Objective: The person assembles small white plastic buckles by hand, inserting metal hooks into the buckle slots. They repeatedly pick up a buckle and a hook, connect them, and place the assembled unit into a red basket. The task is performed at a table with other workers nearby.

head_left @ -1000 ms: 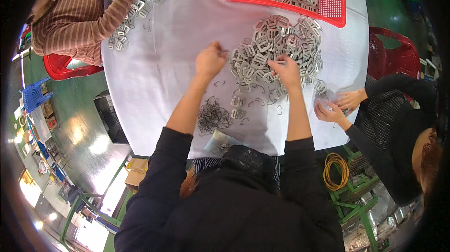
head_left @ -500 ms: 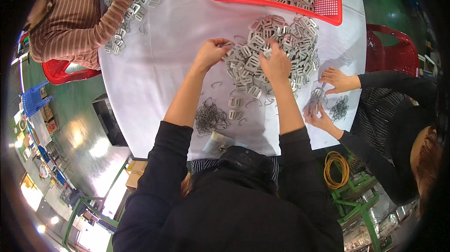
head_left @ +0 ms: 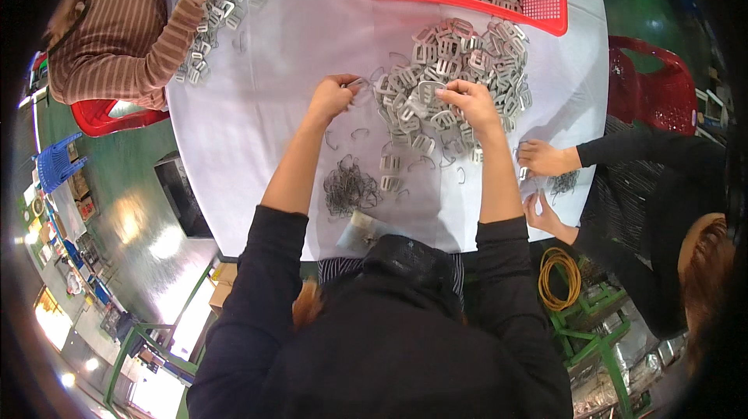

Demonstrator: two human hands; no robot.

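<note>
My right hand (head_left: 475,109) pinches a flat grey buckle (head_left: 429,92) with slots, at the near left part of a big pile of buckles (head_left: 510,56). To its left, my left hand (head_left: 333,98) is closed with thumb and forefinger together on a thin curved wire piece (head_left: 361,82), blurred and partly hidden by the fingers. Two buckles (head_left: 389,162) lie apart from the pile, one behind the other. Several loose wire pieces (head_left: 359,134) are scattered around them. A tangled heap of dark wire pieces (head_left: 351,189) lies nearer me on the left.
A red basket (head_left: 460,4) full of buckles stands at the back. A small packet (head_left: 366,230) lies by the near table edge. On the right a co-worker's hands (head_left: 545,158) handle a buckle; at far left another person (head_left: 148,53) works over more buckles.
My left hand has drawn back left, away from the pile. My right hand has turned and now holds a buckle. The co-worker's hands on the right have shifted slightly.
</note>
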